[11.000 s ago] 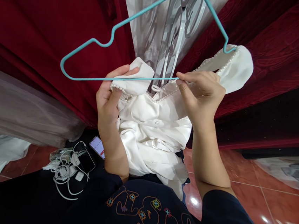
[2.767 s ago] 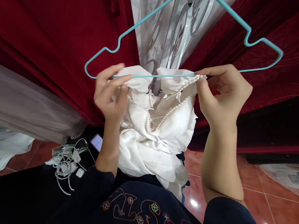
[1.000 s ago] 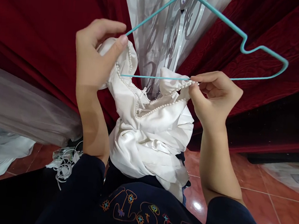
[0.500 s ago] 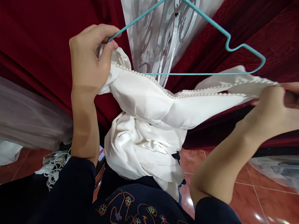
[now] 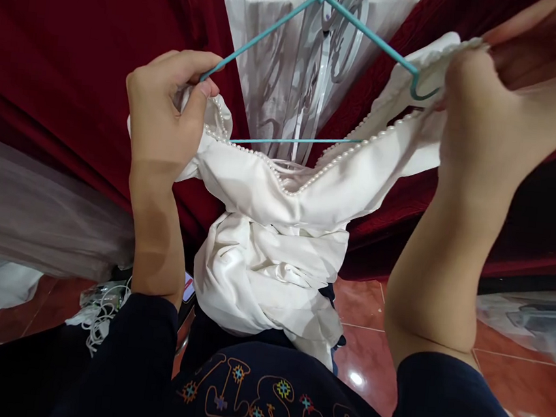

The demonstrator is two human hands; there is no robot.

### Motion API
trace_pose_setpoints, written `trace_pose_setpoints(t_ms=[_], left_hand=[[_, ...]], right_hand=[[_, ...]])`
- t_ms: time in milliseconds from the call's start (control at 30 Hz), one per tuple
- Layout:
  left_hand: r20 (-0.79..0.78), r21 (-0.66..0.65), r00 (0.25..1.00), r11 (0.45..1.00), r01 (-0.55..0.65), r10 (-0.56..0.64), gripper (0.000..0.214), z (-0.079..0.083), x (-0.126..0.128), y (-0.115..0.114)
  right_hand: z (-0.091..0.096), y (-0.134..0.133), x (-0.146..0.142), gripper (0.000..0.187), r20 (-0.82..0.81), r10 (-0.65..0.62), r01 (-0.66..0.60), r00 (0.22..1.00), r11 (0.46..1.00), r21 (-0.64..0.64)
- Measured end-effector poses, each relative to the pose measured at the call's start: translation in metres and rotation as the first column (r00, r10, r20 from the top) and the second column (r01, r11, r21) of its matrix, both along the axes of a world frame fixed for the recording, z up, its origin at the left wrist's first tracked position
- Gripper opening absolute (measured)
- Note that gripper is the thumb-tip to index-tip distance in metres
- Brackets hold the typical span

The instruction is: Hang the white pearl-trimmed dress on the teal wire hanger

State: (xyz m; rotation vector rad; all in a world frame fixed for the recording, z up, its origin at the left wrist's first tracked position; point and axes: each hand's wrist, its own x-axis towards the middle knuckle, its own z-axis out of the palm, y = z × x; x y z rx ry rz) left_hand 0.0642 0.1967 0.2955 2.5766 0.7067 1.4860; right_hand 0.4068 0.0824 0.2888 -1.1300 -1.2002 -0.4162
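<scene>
A white dress (image 5: 255,183) with a pearl-beaded neckline is stretched between my two hands, its lower part bunched in my lap. My left hand (image 5: 170,103) pinches the left end of a light-blue hanger (image 5: 270,31) together with the dress's left shoulder. On the right, my right hand (image 5: 499,99) grips the beaded edge of the other shoulder, raised and pulled over the hanger's right arm. That end of the hanger now lies partly hidden within the fabric and behind my hand. The hanger's bottom bar runs inside the neckline.
Dark red curtains (image 5: 91,53) hang on both sides, with a white metal frame (image 5: 315,74) between them. Sheer fabric (image 5: 37,205) drapes at the left. White cords (image 5: 100,322) and a phone (image 5: 188,286) lie at lower left. The floor has red tiles (image 5: 363,321).
My right hand has moved up and inward, drawing the dress's right shoulder over the hanger's right end, which was outside the fabric before. My left hand has barely shifted.
</scene>
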Motion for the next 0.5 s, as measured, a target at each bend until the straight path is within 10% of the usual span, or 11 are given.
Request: trace_pose_setpoints(t_ms=[133, 367, 500], left_hand=[[0.000, 0.014, 1.000, 1.000, -0.028, 0.028, 0.044, -0.004, -0.001, 0.000], [0.271, 0.269, 0.962, 0.958, -0.097, 0.021, 0.032, -0.036, 0.003, -0.004], [0.386, 0.274, 0.921, 0.946, -0.173, 0.056, 0.034, -0.058, 0.008, -0.015]], right_hand=[[-0.002, -0.023, -0.047, 0.007, -0.029, 0.276, -0.274, 0.961, 0.961, 0.047], [-0.031, -0.037, -0.068, 0.015, 0.065, 0.183, -0.150, 0.981, 0.926, -0.347], [-0.051, -0.032, -0.070, 0.008, 0.052, 0.157, -0.129, 0.986, 0.928, -0.349]])
